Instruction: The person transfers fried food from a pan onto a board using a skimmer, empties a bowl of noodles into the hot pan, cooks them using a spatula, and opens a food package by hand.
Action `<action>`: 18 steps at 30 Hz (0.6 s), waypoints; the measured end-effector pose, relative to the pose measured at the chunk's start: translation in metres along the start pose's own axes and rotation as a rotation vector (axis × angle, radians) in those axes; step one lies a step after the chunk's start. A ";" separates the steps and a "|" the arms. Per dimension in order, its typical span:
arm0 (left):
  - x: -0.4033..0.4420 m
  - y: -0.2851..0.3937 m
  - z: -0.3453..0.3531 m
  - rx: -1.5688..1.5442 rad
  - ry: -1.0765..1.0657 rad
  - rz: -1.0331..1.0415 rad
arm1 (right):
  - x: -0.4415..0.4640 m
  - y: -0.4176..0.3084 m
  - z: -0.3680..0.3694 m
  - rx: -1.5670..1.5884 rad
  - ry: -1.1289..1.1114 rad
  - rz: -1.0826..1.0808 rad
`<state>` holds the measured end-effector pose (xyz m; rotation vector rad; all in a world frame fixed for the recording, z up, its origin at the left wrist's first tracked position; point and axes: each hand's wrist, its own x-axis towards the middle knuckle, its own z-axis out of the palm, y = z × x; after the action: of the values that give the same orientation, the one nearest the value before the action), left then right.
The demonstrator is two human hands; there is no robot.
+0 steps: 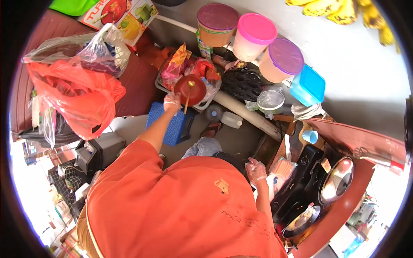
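My left hand (171,102), in a clear plastic glove, grips the near-left rim of a reddish-brown bowl (196,95). A long, thin light-coloured handle, perhaps of a spoon or brush, rests in the bowl and sticks out over its near edge. The bowl is above a basket (161,86) filled with colourful packets. Also gloved, my right hand (256,170) hangs by the counter on the right, its fingers loosely bent and partly apart, with nothing visible in it. Close to it lies a clear pack of orange-pink sausage-like sticks (284,167).
A black stove (297,178) carries a lidded pan (338,180) and a smaller pan (301,221) at right. Several lidded tubs (257,32) line the wall. A blue stool (161,122) stands below the basket; red plastic bags (77,92) lie at left.
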<state>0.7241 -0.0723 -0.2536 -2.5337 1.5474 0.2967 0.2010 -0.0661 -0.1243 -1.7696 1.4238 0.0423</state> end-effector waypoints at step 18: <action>-0.138 -0.140 0.179 0.002 -0.589 -0.339 | 0.176 -0.052 0.064 -0.260 -0.243 -0.240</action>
<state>0.7722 0.1520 -0.3882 -2.3394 0.8863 0.8873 0.3350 -0.1656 -0.2235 -2.0578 1.0625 0.3169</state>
